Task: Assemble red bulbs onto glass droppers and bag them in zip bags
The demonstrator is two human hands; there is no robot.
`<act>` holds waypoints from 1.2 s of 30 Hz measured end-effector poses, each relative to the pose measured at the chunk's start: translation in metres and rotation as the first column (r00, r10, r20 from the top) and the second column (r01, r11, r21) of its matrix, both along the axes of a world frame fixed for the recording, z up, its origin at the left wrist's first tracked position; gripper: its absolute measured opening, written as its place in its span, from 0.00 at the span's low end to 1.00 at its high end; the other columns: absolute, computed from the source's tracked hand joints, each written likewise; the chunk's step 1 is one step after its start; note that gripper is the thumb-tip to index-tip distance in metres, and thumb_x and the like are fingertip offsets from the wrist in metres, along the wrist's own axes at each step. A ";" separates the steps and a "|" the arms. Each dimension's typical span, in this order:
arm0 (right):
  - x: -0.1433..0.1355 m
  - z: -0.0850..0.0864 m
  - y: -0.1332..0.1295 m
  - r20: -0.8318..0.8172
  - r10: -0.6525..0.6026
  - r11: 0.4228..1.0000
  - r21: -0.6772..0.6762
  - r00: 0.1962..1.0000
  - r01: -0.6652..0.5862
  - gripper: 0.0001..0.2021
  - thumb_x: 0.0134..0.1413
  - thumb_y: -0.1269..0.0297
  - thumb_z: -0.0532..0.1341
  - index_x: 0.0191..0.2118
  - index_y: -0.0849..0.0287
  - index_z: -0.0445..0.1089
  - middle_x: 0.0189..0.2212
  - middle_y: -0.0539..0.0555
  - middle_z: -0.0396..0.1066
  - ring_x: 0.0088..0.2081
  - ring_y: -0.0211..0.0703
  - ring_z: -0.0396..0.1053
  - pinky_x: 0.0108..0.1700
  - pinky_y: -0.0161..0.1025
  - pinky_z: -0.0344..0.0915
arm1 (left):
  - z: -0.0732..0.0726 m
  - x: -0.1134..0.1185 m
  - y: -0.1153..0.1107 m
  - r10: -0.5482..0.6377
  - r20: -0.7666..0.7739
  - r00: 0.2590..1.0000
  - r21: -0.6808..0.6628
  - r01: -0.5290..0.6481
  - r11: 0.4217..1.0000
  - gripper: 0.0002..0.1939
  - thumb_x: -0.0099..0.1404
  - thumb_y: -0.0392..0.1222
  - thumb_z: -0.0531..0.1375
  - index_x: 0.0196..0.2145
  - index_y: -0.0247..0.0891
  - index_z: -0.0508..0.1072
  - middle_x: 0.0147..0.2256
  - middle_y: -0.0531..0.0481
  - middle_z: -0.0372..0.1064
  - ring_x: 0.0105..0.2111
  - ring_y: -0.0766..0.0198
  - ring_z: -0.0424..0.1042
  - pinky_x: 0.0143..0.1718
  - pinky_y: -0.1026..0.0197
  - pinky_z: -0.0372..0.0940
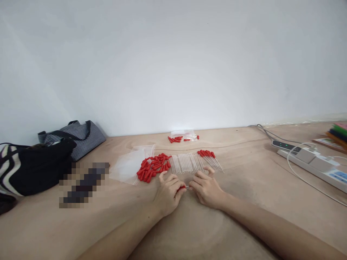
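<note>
Above the wooden tabletop [255, 173], a red dropper bulb [182, 187] is pinched by the left hand [170, 188], a clear tube [187, 187] by the right hand [205, 186]. Pressed askew, the tube might be cracked.

The left hand [168, 192] sits just beside the right hand [205, 188], fingertips turned toward each other. The left's thumb and forefinger are pinched together; the right's fingers curl inward, facing them. Each hand lifts a crooked outer finger. The bare left forearm [127, 229] and right forearm [260, 221] slant back and outward behind their hands.
</note>
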State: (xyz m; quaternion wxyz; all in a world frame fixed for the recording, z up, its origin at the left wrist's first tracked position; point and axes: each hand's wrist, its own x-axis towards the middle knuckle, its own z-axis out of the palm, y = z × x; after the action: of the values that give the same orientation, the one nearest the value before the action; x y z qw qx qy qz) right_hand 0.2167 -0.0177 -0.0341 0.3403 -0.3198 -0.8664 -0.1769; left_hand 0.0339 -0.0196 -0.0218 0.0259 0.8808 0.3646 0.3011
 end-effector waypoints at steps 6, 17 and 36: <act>-0.003 -0.003 0.002 0.062 -0.012 1.000 -0.022 0.998 0.013 0.09 0.51 0.74 0.51 0.24 0.60 0.64 0.20 0.48 0.62 0.30 0.37 0.55 0.47 0.46 0.39 | 0.002 0.000 -0.001 0.002 -0.023 1.000 -0.005 -0.002 1.000 0.07 0.61 0.37 0.52 0.27 0.39 0.68 0.26 0.55 0.71 0.33 0.63 0.66 0.50 0.46 0.39; -0.002 -0.002 0.003 0.012 -0.042 0.994 -0.104 0.999 0.043 0.11 0.55 0.70 0.51 0.24 0.59 0.64 0.18 0.47 0.65 0.30 0.37 0.57 0.49 0.48 0.38 | 0.004 -0.004 0.002 0.044 -0.054 0.998 -0.032 -0.046 0.998 0.04 0.60 0.41 0.56 0.32 0.42 0.70 0.31 0.55 0.72 0.37 0.61 0.66 0.51 0.44 0.37; 0.015 -0.001 -0.002 -0.105 -0.017 0.989 -0.145 0.994 0.002 0.11 0.56 0.68 0.50 0.28 0.56 0.68 0.19 0.47 0.66 0.31 0.36 0.61 0.48 0.46 0.40 | 0.009 -0.009 -0.002 0.066 0.004 0.998 0.093 -0.066 0.994 0.06 0.59 0.42 0.57 0.27 0.44 0.73 0.25 0.56 0.70 0.33 0.64 0.66 0.52 0.46 0.37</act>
State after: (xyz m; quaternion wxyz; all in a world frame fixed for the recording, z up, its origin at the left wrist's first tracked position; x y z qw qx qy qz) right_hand 0.2319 -0.0202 -0.0349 0.3610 -0.3566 -0.8561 -0.0981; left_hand 0.0248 -0.0214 -0.0124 -0.0249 0.8685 0.3789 0.3187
